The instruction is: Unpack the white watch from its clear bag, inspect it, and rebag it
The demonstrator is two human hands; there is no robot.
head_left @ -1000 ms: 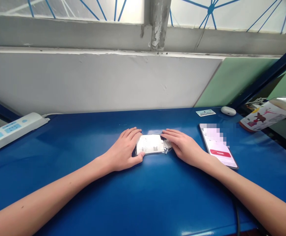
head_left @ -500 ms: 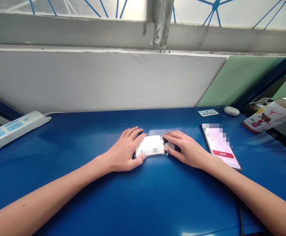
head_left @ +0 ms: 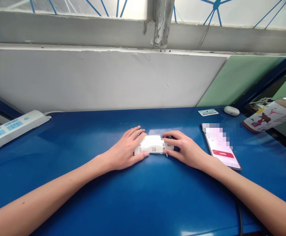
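**Both ends covered**

The left hand (head_left: 126,148) holds the left end of a white packet (head_left: 153,141), thumb on the near side and fingers over the far side. The right hand (head_left: 190,146) is at the other end, its thumb and fingers a little way apart around a pale bit (head_left: 170,147) (I cannot tell if it pinches tight). The packet lies between the hands on the blue table (head_left: 133,203).

Half a second ago the white top looks flat. Now it looks puffed up, and the left thumb is a bit farther right. To me, that means the left hand keeps it steady while the right fingers work on their end.

Near the right arm lies a phone (head_left: 221,149). Past it are a card (head_left: 208,112) and a small white case (head_left: 231,110). A bottle (head_left: 272,114) leans at the far right, and a power strip (head_left: 16,129) sits far left.
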